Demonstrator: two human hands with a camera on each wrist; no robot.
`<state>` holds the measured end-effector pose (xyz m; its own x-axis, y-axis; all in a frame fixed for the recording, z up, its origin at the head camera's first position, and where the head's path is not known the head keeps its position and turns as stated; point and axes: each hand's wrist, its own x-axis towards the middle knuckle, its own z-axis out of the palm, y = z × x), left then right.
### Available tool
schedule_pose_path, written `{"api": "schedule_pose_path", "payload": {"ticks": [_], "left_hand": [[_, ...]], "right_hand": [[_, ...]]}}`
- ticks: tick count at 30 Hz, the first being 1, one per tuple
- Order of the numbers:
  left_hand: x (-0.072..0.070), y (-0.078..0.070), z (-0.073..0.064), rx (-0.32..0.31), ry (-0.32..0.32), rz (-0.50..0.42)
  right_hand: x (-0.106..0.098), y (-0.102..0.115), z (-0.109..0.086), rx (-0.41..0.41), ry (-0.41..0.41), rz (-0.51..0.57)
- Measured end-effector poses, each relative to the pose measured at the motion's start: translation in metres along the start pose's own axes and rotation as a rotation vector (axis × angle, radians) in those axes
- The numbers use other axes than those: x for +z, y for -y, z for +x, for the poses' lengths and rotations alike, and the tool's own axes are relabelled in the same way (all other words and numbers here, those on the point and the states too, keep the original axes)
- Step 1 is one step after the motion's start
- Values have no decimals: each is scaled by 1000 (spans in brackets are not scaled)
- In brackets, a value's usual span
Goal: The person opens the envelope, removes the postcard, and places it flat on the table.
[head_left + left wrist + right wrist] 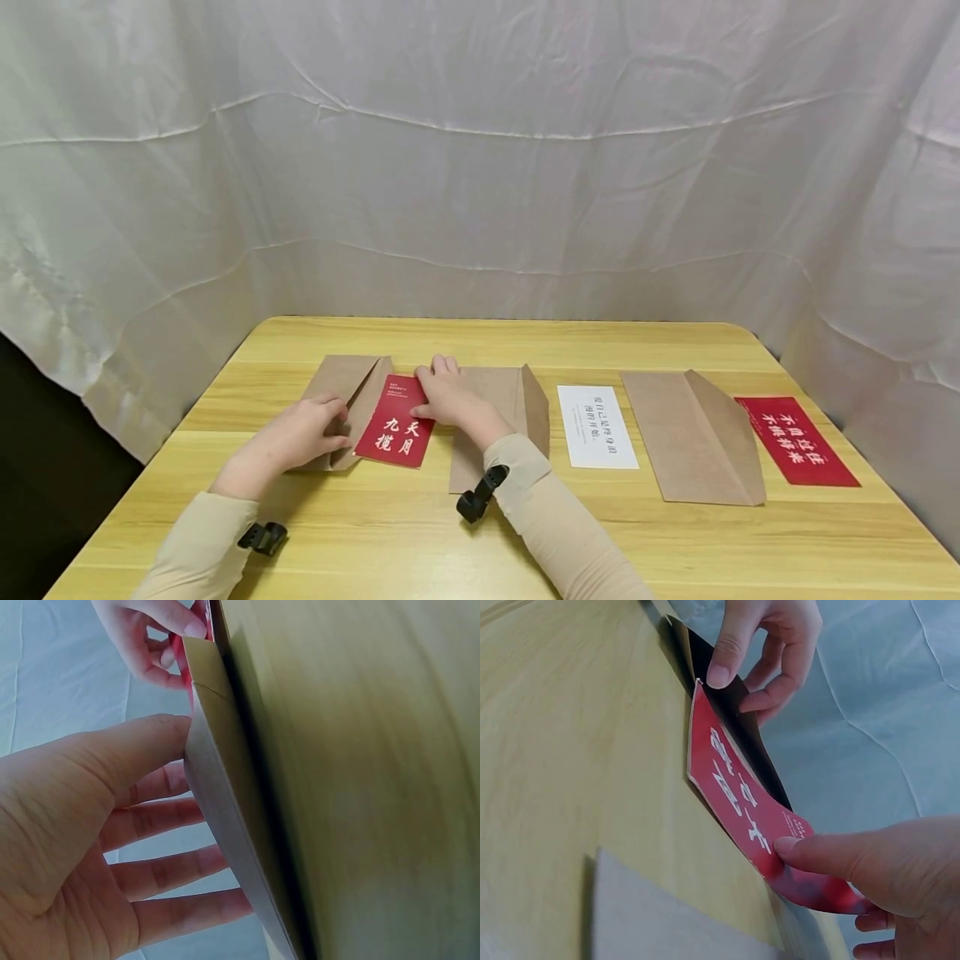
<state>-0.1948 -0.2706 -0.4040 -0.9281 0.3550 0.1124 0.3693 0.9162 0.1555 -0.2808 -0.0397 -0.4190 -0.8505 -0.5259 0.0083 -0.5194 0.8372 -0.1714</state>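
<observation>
A brown paper envelope (341,377) lies at the table's left with its mouth partly spread. My left hand (300,429) holds it near the mouth. In the left wrist view, my left thumb (154,746) is at the envelope's edge and the fingers reach along the paper (225,772). My right hand (453,396) pinches the upper end of a red card (395,425) with white characters. The card bows in the right wrist view (731,780); its far end is beside the envelope's dark opening (739,724). Whether its corner is inside cannot be told.
A second brown envelope (498,383) lies under my right forearm. Further right are a white printed card (592,425), a third envelope (675,442) and another red card (798,442). A pale curtain (487,192) hangs behind the wooden table (375,542).
</observation>
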Motion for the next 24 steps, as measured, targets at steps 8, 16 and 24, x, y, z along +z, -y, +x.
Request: {"api": "schedule_pose_path", "payload": {"ticks": [8, 16, 24], "left_hand": [[-1, 9, -3, 4, -8, 3], [-4, 14, -5, 7, -11, 7], [-4, 18, -5, 10, -7, 8]], "right_hand": [[-1, -3, 0, -29, 24, 14], [-4, -7, -2, -45, 52, 84], [-9, -12, -4, -29, 92, 152]]}}
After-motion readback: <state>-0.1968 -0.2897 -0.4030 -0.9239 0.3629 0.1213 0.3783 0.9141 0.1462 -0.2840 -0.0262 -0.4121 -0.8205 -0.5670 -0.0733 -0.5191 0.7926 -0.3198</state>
